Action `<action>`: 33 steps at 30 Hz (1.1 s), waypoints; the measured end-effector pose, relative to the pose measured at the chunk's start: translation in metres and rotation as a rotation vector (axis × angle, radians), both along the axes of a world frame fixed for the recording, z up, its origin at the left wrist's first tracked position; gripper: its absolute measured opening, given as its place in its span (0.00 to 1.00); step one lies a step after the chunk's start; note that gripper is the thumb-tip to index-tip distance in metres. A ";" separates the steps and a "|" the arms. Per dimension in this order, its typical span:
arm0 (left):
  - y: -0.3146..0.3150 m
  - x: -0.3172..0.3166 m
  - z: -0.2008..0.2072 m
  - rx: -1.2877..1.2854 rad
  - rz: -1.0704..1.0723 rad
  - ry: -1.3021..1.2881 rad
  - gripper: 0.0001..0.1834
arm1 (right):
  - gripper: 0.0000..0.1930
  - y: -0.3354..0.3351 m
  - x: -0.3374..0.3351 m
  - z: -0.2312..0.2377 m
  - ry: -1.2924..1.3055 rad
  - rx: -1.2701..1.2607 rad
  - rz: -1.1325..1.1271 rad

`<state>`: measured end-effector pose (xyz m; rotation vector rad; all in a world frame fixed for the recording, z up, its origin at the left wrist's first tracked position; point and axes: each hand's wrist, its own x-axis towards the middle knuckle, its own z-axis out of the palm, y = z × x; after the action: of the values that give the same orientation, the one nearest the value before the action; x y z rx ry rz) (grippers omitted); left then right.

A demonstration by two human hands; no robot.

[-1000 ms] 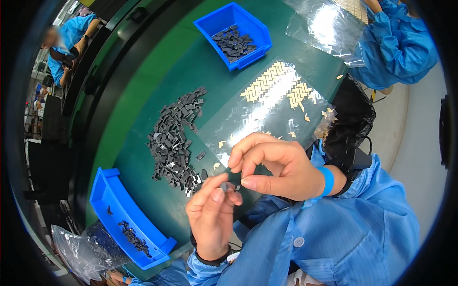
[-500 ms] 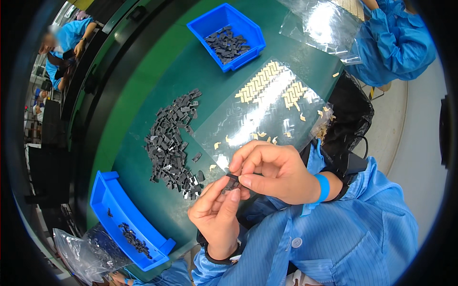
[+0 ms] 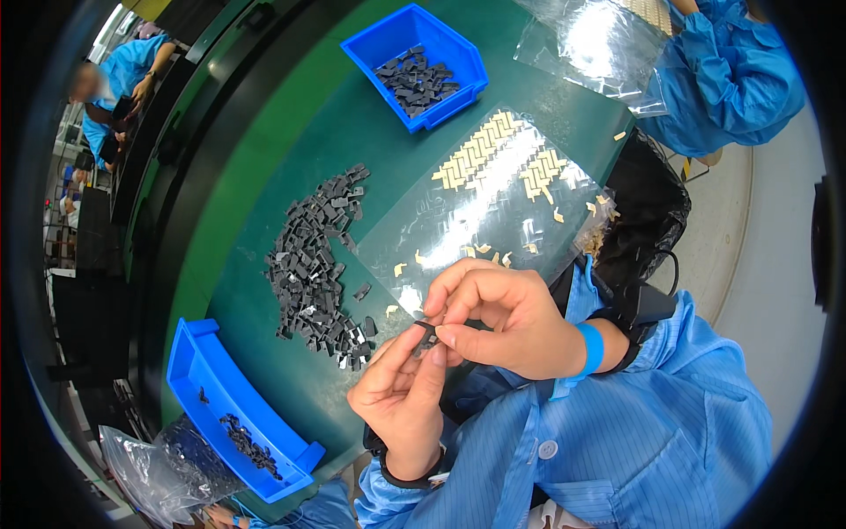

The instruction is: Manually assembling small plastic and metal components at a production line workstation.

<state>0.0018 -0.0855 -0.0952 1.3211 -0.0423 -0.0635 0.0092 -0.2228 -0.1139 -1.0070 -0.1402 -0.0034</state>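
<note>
A: Note the state of the grip, both sides.
B: Left hand (image 3: 401,392): thumb and fingers pinching a small black piece (image 3: 426,338). Right hand (image 3: 511,322): thumb and forefinger closed on the same piece from the other side. One part or two joined, cannot tell; the fingers cover most of it.
A: Position?
B: In the air over the near edge of the tabletop (image 3: 238,295), short of the plastic sheet (image 3: 401,216) with its cream-coloured bits (image 3: 480,154). Heap of similar black pieces (image 3: 313,256) beyond the left hand; one blue bin (image 3: 188,361) by the tabletop's left end, another (image 3: 471,95) farther off to the right.
A: Risks?
B: My judgement: a slip, chiefly. The piece is tiny and held by fingertips alone; uneven pressure could flick it out, and so near the edge it might drop into the lap or onto the floor. If it landed in the heap, it would be hard to pick out again. Pressing askew could also bend it.
</note>
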 end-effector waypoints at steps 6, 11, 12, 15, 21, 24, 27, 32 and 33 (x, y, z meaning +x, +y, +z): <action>0.002 -0.001 -0.002 0.047 0.002 -0.003 0.16 | 0.05 0.001 0.000 -0.002 -0.023 -0.051 -0.040; 0.002 -0.001 -0.001 0.045 0.010 0.009 0.16 | 0.05 0.002 0.000 -0.002 -0.039 -0.078 -0.068; 0.001 -0.001 -0.002 0.044 0.010 0.008 0.16 | 0.05 0.001 0.000 -0.003 -0.051 -0.101 -0.073; 0.001 -0.001 -0.004 0.026 0.016 0.002 0.15 | 0.05 0.000 -0.001 -0.003 -0.088 -0.165 -0.089; 0.000 -0.001 -0.004 0.015 -0.001 -0.027 0.15 | 0.06 0.007 0.000 -0.002 -0.065 -0.192 -0.207; 0.001 -0.001 -0.005 0.008 -0.009 -0.028 0.16 | 0.06 0.007 0.000 -0.002 -0.068 -0.190 -0.214; 0.000 -0.002 -0.004 -0.036 0.004 -0.016 0.14 | 0.06 0.008 -0.001 -0.002 -0.066 -0.191 -0.218; 0.001 -0.002 -0.003 -0.100 0.017 0.073 0.10 | 0.05 0.003 -0.001 -0.004 -0.133 -0.241 -0.146; 0.001 -0.002 -0.004 -0.100 0.017 0.073 0.10 | 0.05 0.003 -0.001 -0.005 -0.146 -0.254 -0.153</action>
<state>0.0000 -0.0847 -0.0990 1.2177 0.0273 -0.0936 0.0084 -0.2197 -0.1185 -1.2695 -0.2001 -0.2035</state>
